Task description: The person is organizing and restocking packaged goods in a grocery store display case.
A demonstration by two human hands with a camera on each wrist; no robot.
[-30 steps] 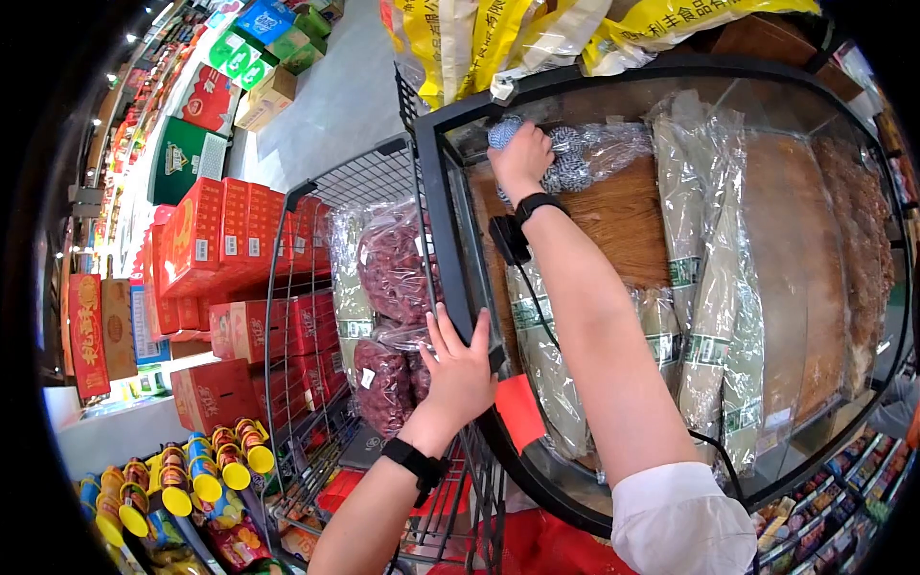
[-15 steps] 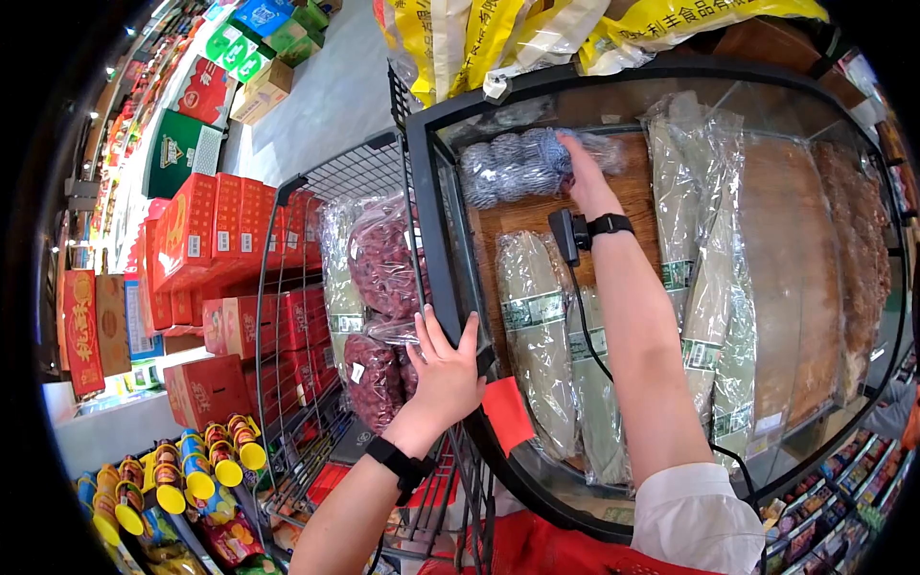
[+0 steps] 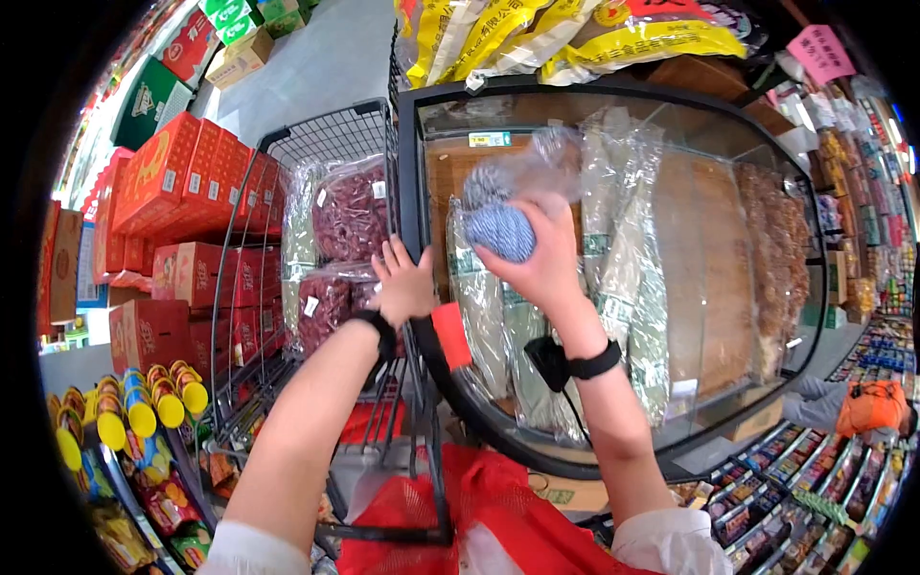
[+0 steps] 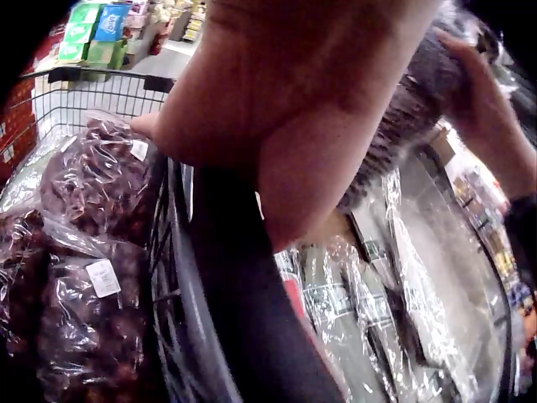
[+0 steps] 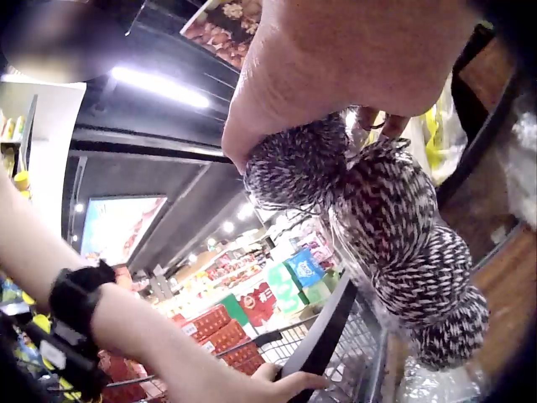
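My right hand grips a row of bluish-grey speckled balls by one end ball, above the display case. In the right wrist view the row of black-and-white speckled balls hangs down from the hand, in clear plastic. Fingers spread, my left hand rests on the case's black rim beside the shopping cart. Clear packs of pale greenish sheaves lie in the case below the right hand.
Bags of dark red dates lie in the wire shopping cart on the left. Yellow-printed sacks stand at the case's far edge. Red boxes are stacked left of the cart. Several long clear packs occupy the case's middle.
My right hand has taken hold of the speckled balls, lifted them from the case's far left corner and brought them nearer me. A price label shows there now. The left hand stays on the rim.
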